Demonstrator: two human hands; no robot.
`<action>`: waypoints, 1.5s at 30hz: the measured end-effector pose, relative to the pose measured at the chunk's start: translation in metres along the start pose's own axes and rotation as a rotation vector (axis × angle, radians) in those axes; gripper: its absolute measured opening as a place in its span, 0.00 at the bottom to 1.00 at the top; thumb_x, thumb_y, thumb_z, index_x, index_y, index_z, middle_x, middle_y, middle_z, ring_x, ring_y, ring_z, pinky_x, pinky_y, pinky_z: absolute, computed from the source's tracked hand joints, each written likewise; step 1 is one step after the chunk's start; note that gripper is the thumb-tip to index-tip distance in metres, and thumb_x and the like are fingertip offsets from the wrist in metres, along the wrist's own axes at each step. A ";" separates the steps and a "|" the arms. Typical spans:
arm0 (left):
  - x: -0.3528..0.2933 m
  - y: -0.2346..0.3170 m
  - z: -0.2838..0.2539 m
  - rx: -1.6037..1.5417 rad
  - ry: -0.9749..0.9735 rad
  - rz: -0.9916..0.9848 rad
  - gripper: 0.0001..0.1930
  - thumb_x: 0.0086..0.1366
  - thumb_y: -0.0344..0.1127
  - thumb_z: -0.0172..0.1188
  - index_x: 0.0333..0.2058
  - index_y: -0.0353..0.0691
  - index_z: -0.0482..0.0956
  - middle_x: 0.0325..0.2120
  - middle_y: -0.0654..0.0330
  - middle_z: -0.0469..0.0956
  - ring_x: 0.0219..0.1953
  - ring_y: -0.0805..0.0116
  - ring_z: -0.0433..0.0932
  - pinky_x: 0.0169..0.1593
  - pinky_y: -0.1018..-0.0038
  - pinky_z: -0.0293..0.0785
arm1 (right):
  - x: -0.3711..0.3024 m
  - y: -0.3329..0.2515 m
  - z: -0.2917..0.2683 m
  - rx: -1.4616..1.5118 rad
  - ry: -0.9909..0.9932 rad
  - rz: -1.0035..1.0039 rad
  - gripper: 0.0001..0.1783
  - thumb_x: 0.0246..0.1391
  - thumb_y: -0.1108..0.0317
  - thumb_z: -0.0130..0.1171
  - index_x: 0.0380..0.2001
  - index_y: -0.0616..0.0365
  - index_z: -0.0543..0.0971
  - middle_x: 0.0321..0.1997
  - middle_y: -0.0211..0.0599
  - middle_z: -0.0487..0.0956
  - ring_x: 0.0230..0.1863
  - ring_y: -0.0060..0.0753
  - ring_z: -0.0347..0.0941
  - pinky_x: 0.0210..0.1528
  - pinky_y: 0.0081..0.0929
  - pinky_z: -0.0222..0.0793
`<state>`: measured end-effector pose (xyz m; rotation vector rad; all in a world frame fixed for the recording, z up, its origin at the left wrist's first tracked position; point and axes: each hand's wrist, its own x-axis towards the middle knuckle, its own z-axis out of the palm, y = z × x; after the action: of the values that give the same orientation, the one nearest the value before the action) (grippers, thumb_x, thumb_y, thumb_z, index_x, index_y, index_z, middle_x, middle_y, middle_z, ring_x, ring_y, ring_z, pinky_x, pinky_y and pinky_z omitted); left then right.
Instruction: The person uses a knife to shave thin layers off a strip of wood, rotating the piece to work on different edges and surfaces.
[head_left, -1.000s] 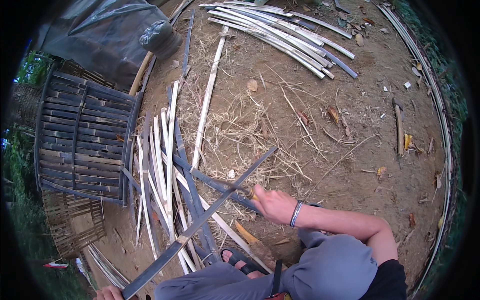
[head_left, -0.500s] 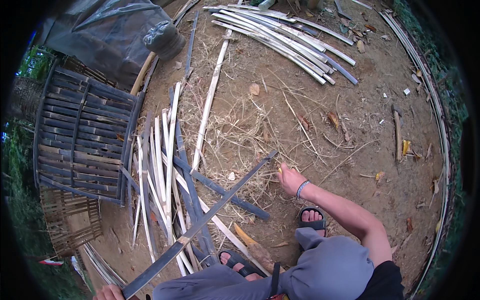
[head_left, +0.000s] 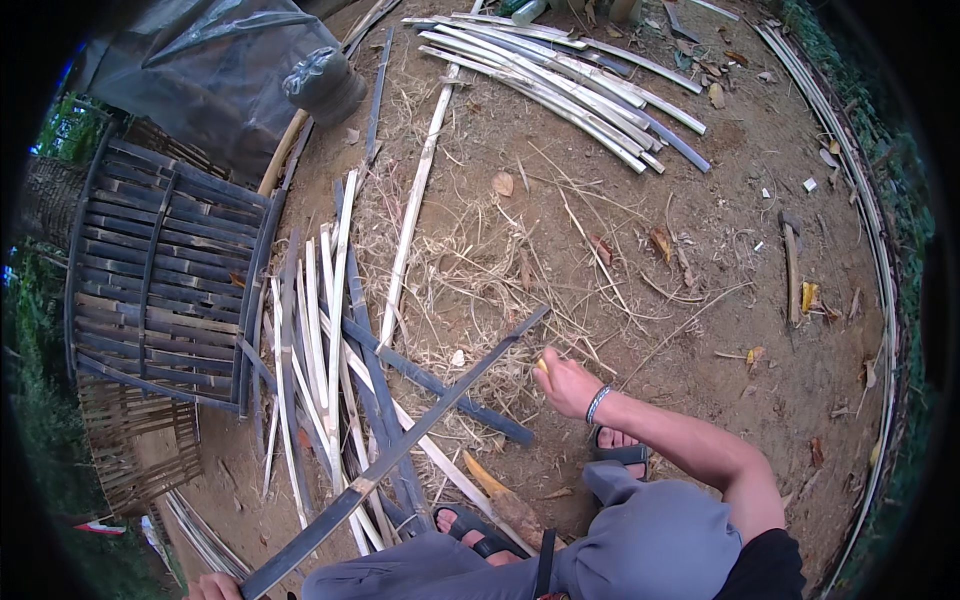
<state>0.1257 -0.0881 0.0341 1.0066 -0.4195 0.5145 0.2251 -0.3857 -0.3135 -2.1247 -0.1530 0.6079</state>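
My left hand (head_left: 213, 587), at the lower left edge, is closed around the near end of a long dark bamboo strip (head_left: 405, 440). The strip slants up to the right across the middle, its far tip just above my right hand (head_left: 570, 388). That hand is closed on something with a yellow end (head_left: 542, 364); the rest of it is hidden by my fingers. Below the held strip lie a pile of pale and dark bamboo strips (head_left: 330, 330) and a pointed piece of wood with an orange-yellow tip (head_left: 488, 480).
Thin shavings (head_left: 480, 270) litter the dirt. More split strips (head_left: 570, 80) lie at the far side. A slatted bamboo bench (head_left: 165, 270) stands at the left, near a tied dark plastic bag (head_left: 325, 85). A hammer-like tool (head_left: 791, 265) lies at the right. My sandalled feet are close by.
My right hand has moved down and a little left, away from the strip's far tip towards my foot. The held strip and my left hand have shifted only slightly.
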 end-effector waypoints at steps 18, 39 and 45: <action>0.086 0.039 -0.026 -0.083 -0.090 -0.005 0.22 0.70 0.44 0.38 0.15 0.44 0.59 0.07 0.67 0.53 0.09 0.76 0.51 0.21 0.76 0.61 | 0.021 -0.195 -0.164 0.258 0.150 -0.260 0.15 0.63 0.56 0.50 0.35 0.58 0.65 0.19 0.34 0.72 0.15 0.25 0.71 0.15 0.27 0.67; -0.166 0.000 -0.015 -0.009 0.638 0.280 0.24 0.52 0.43 0.64 0.39 0.40 0.61 0.28 0.60 0.62 0.32 0.71 0.66 0.45 0.69 0.63 | 0.014 -0.148 -0.067 -0.354 -0.251 -0.134 0.21 0.60 0.53 0.50 0.32 0.65 0.71 0.22 0.51 0.75 0.29 0.49 0.76 0.35 0.42 0.69; -0.161 -0.005 0.000 0.028 0.628 0.252 0.26 0.65 0.48 0.52 0.11 0.40 0.61 0.10 0.62 0.65 0.14 0.71 0.65 0.23 0.75 0.64 | -0.070 -0.188 -0.059 -0.503 -0.410 -0.274 0.18 0.63 0.55 0.46 0.35 0.61 0.64 0.20 0.55 0.75 0.24 0.62 0.74 0.28 0.49 0.69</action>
<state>-0.0008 -0.1242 -0.0589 0.7697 0.0272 1.0263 0.2132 -0.3407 -0.1098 -2.3615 -0.8899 0.9020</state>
